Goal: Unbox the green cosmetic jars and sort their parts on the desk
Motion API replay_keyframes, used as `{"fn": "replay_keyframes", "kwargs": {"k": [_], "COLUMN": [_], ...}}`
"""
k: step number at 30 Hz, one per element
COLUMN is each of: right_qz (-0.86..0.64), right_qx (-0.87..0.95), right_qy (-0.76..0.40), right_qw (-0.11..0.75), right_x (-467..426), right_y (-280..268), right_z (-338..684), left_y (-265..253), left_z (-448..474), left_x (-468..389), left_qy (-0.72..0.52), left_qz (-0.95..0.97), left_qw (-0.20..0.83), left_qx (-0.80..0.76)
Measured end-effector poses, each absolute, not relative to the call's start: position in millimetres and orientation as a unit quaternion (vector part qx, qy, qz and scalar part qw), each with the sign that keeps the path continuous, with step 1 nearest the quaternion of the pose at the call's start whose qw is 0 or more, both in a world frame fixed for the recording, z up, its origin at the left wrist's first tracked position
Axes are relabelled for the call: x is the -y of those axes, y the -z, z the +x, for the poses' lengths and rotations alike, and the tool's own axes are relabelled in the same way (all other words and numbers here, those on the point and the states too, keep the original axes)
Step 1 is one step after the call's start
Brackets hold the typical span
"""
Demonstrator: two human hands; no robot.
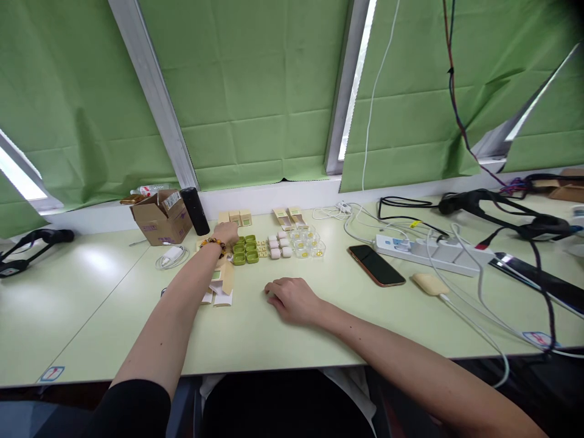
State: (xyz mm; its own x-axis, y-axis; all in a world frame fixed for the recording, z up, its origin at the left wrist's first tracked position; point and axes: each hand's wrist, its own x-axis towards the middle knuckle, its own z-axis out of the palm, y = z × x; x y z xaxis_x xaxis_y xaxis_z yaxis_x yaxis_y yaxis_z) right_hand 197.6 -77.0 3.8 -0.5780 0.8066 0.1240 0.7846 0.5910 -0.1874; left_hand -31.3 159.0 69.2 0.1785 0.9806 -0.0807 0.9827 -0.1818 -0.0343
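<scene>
My left hand reaches forward over the small card boxes, beside the left edge of the green square containers. Its fingers point away and down, so what they touch is hidden. A bead bracelet circles that wrist. My right hand rests on the table nearer to me, fingers loosely curled with nothing visible in them. Right of the green containers lie small yellowish pieces, rounded pale pink blocks and clear plastic containers with yellow spots. Opened card boxes lie beside my left forearm.
More small card boxes and opened ones stand along the back. At left are a cardboard box, a black cylinder and a charger. To the right lie a phone, a power strip and loose cables.
</scene>
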Motion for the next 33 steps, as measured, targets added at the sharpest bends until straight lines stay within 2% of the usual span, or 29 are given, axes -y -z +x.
{"fn": "replay_keyframes", "kwargs": {"k": [5, 13, 17, 26, 33], "right_qz": [-0.454, -0.454, -0.451, -0.452, -0.45], "right_qx": [0.883, 0.883, 0.884, 0.881, 0.88], "right_qy": [-0.061, -0.067, -0.062, -0.066, -0.074], "right_qw": [0.097, 0.101, 0.109, 0.127, 0.132], "right_x": [78, 77, 76, 75, 76], "right_y": [-5, -2, 0, 2, 2], "right_z": [197, 198, 198, 198, 197], "left_y": [-73, -98, -92, -56, -54], "left_z": [-38, -61, -60, -20, -13], "left_x": [-165, -172, -172, -193, -211], "left_qy": [0.03, -0.056, -0.067, -0.052, -0.029], "left_qz": [0.764, 0.752, 0.763, 0.773, 0.768], "left_qw": [-0.011, -0.112, -0.143, -0.132, -0.101], "left_qx": [-0.644, -0.647, -0.627, -0.618, -0.632]}}
